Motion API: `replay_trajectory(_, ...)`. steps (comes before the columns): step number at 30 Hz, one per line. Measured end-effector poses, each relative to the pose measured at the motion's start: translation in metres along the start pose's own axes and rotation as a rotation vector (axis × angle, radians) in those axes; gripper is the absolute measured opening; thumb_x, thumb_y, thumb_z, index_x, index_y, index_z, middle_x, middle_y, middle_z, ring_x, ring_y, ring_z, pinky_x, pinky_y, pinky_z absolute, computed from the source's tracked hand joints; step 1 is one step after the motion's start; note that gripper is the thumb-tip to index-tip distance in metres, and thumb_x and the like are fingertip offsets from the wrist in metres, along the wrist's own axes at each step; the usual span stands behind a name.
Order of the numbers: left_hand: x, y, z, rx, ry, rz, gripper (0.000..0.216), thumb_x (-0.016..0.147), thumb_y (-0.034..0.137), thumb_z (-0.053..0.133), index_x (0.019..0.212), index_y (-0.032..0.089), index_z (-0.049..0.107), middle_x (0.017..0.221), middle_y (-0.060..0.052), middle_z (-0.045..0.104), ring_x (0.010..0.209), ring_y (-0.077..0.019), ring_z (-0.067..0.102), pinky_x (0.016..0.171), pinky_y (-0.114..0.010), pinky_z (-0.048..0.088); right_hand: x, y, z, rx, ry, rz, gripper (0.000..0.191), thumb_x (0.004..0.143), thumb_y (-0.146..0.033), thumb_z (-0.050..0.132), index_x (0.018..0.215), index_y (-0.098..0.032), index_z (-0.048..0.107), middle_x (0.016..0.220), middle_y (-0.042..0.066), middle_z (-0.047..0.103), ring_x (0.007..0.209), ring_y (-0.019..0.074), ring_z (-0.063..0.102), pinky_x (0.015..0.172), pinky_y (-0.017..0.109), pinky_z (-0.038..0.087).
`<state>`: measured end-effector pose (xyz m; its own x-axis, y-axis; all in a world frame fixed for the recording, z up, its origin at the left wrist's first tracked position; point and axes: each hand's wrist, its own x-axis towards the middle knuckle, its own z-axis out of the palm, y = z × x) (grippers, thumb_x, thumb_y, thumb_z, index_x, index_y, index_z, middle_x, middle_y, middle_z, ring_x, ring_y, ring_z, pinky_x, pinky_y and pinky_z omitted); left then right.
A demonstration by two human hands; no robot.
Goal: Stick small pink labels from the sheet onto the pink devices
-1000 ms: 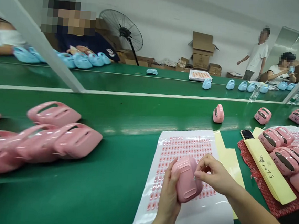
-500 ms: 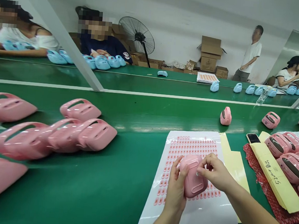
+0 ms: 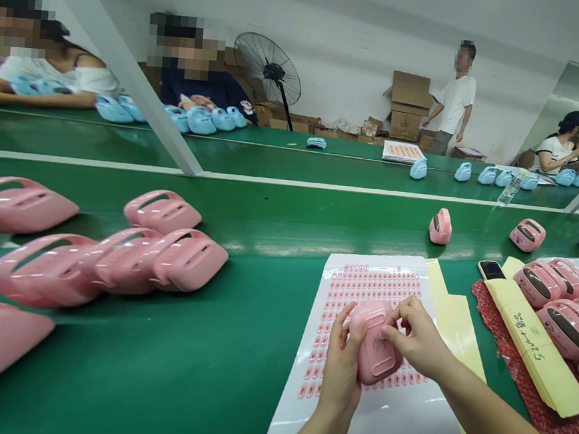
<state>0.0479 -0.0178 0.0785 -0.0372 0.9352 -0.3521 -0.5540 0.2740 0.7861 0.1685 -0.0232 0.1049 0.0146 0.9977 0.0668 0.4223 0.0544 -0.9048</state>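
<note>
Pink housing (image 3: 375, 347) lower centre of frame, long axis running lower right. Left hand (image 3: 340, 368) clamped on its left flank; right hand (image 3: 417, 341) pinching its upper right edge, above sticker sheet (image 3: 364, 283) on bench (image 3: 239, 347).

Pink shell (image 3: 375, 347) in the hands: smooth glossy plastic. Sticker sheet (image 3: 378, 424) beneath, at 6 o'clock: shiny white backing paper, small glossy pink labels. Belt (image 3: 218, 365): green, satin sheen, smooth. Shells at 9 o'clock (image 3: 185, 262): glossy pink plastic. Yellow strip (image 3: 534, 347) at 3 o'clock: matt paper. Red mat (image 3: 517, 385) under it: rough, netted texture.
</note>
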Motion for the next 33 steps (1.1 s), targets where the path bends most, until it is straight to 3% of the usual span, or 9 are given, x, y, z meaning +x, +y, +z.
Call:
replay_trajectory(4, 0.001, -0.001, -0.002, -0.004, -0.007, -0.014, 0.074, 0.051, 0.048, 0.077, 0.114, 0.024, 0.047, 0.099, -0.005, 0.059, 0.089, -0.0234, 0.060, 0.072, -0.031, 0.051, -0.002, 0.007, 0.006, -0.065, 0.069, -0.109, 0.004, 0.073, -0.017, 0.058, 0.069, -0.019, 0.057, 0.078, 0.002, 0.044, 0.072, 0.0149, 0.045, 0.070, 0.031, 0.044)
replay_trajectory(9, 0.003, -0.003, 0.001, -0.024, 0.022, 0.002, 0.069, 0.051, 0.047, 0.076, 0.111, 0.024, 0.051, 0.095, -0.003, 0.060, 0.089, -0.0225, 0.060, 0.074, -0.031, 0.051, -0.009, 0.014, 0.016, -0.097, 0.311, -0.457, 0.007, 0.080, -0.022, 0.053, 0.075, -0.020, 0.058, 0.083, 0.006, 0.045, 0.081, 0.0182, 0.049, 0.073, 0.034, 0.044)
replay_trajectory(13, 0.008, -0.006, -0.004, -0.087, 0.064, -0.076, 0.052, 0.063, 0.045, 0.069, 0.107, 0.021, 0.055, 0.100, -0.005, 0.062, 0.097, -0.0229, 0.058, 0.079, -0.031, 0.050, -0.005, 0.022, 0.013, 0.059, 0.511, -0.440, 0.011, 0.087, -0.028, 0.044, 0.085, -0.021, 0.052, 0.088, 0.007, 0.049, 0.089, 0.0191, 0.052, 0.080, 0.036, 0.044)
replay_trajectory(15, 0.014, -0.010, -0.017, -0.193, 0.020, -0.230, 0.050, 0.068, 0.048, 0.064, 0.107, 0.019, 0.057, 0.099, -0.008, 0.064, 0.100, -0.0255, 0.058, 0.082, -0.035, 0.050, 0.008, 0.032, 0.011, 0.081, 0.465, -0.327, 0.014, 0.088, -0.027, 0.039, 0.098, -0.021, 0.047, 0.098, 0.009, 0.052, 0.097, 0.0187, 0.052, 0.084, 0.036, 0.044)
replay_trajectory(18, 0.025, -0.021, -0.050, -0.385, -0.184, -0.355, 0.061, 0.060, 0.055, 0.069, 0.110, 0.022, 0.058, 0.097, -0.008, 0.067, 0.103, -0.0297, 0.057, 0.088, -0.041, 0.047, 0.045, 0.052, 0.014, -0.049, 0.273, -0.155, 0.027, 0.087, -0.020, 0.037, 0.115, -0.019, 0.036, 0.110, 0.011, 0.051, 0.100, 0.0168, 0.055, 0.086, 0.035, 0.046)
replay_trajectory(21, 0.034, -0.031, -0.082, -0.480, -0.340, -0.320, 0.056, 0.060, 0.041, 0.075, 0.112, 0.030, 0.058, 0.097, -0.004, 0.068, 0.102, -0.0275, 0.058, 0.091, -0.040, 0.046, 0.092, 0.067, 0.029, -0.139, 0.176, -0.128, 0.036, 0.081, -0.008, 0.040, 0.116, -0.016, 0.038, 0.116, 0.012, 0.047, 0.099, 0.0156, 0.057, 0.090, 0.034, 0.044)
replay_trajectory(25, 0.036, -0.034, -0.103, -0.541, -0.307, -0.277, 0.042, 0.073, 0.018, 0.063, 0.114, 0.029, 0.058, 0.099, -0.005, 0.068, 0.096, -0.0252, 0.062, 0.088, -0.040, 0.048, 0.140, 0.070, 0.058, -0.227, 0.088, -0.103, 0.046, 0.072, 0.004, 0.045, 0.115, -0.014, 0.045, 0.116, 0.013, 0.048, 0.100, 0.0197, 0.056, 0.088, 0.037, 0.045)
replay_trajectory(29, 0.037, -0.037, -0.117, -0.632, -0.282, -0.176, 0.030, 0.084, 0.030, 0.050, 0.111, 0.028, 0.061, 0.105, -0.007, 0.066, 0.096, -0.0266, 0.062, 0.087, -0.043, 0.048, 0.157, 0.065, 0.077, -0.278, 0.062, -0.070, 0.041, 0.074, 0.004, 0.049, 0.112, -0.012, 0.050, 0.107, 0.009, 0.054, 0.096, 0.0214, 0.056, 0.089, 0.046, 0.043)
replay_trajectory(33, 0.047, -0.041, -0.135, -0.717, -0.469, -0.144, 0.035, 0.086, 0.046, 0.042, 0.111, 0.030, 0.061, 0.114, -0.009, 0.061, 0.108, -0.0310, 0.054, 0.090, -0.048, 0.044, 0.155, 0.059, 0.080, -0.208, 0.088, -0.071, 0.043, 0.071, 0.009, 0.045, 0.107, -0.013, 0.054, 0.101, 0.008, 0.055, 0.095, 0.0215, 0.056, 0.091, 0.045, 0.039)
